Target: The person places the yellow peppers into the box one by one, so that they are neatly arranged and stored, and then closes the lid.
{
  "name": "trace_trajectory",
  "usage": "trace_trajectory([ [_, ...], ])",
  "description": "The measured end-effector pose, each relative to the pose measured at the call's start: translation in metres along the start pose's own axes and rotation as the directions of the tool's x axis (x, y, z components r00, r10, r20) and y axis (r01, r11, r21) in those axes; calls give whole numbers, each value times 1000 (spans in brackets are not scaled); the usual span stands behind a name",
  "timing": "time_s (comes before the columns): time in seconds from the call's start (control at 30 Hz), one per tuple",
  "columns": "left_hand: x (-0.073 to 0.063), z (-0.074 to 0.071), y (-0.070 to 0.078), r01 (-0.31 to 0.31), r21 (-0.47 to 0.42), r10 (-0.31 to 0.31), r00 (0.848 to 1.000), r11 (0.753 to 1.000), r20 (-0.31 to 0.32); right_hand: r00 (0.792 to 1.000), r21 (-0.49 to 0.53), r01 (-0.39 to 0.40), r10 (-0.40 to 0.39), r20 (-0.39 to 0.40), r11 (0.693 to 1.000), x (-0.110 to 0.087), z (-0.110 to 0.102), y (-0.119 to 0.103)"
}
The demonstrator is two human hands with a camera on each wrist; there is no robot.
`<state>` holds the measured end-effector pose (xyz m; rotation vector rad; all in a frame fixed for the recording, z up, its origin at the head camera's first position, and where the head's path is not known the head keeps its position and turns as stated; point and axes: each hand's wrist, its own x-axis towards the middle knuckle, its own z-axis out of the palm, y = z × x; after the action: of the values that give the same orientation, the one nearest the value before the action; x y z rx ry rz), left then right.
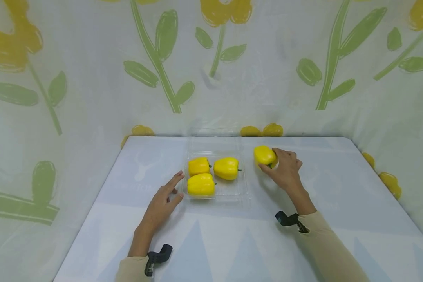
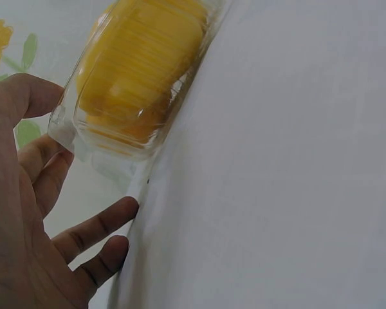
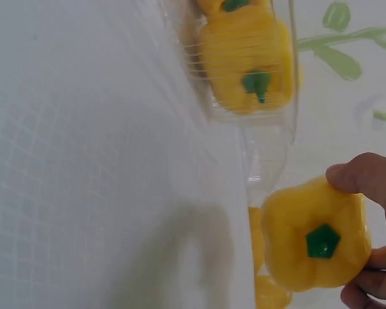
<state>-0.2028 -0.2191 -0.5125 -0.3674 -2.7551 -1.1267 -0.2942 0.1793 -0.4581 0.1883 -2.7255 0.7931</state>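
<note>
My right hand [image 1: 286, 169] grips a yellow bell pepper [image 1: 264, 155] between thumb and fingers, to the right of a clear plastic container [image 1: 232, 190]. The pepper's green stem [image 3: 323, 241] faces the camera in the right wrist view, and it is held up over the table. Three more yellow bell peppers lie in the container: one at back left [image 1: 198, 166], one at front left [image 1: 201, 184] and one at right [image 1: 226, 169]. My left hand [image 1: 161, 205] is at the container's left side, thumb and fingers spread, fingertips right at its rim [image 2: 69, 112].
The container's clear lid [image 1: 214, 143] stands open behind it, near the far edge of the white table [image 1: 303, 139]. A curtain [image 1: 261, 86] printed with yellow flowers and green leaves hangs around the table. A black wrist camera [image 1: 287, 218] is strapped to each forearm.
</note>
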Motion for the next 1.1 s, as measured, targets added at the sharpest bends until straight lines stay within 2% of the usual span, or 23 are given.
trace_trajectory([
  [0.53, -2, 1, -2, -3, -20, 3, 1000, 1000, -13, 994, 159, 84, -92, 49, 984, -18, -21, -6],
  [0.87, -2, 3, -4, -3, -22, 3, 1000, 1000, -8, 984, 220, 41, -77, 158, 975, -22, -30, -17],
  [0.97, -2, 2, -3, -7, -20, 7, 1000, 1000, -7, 977, 243, 61, -108, 185, 968, -22, -32, -20],
  [1.1, -1, 2, 0, -11, -31, 10, 1000, 999, -9, 970, 278, 108, -162, 181, 954, -21, -35, -24],
])
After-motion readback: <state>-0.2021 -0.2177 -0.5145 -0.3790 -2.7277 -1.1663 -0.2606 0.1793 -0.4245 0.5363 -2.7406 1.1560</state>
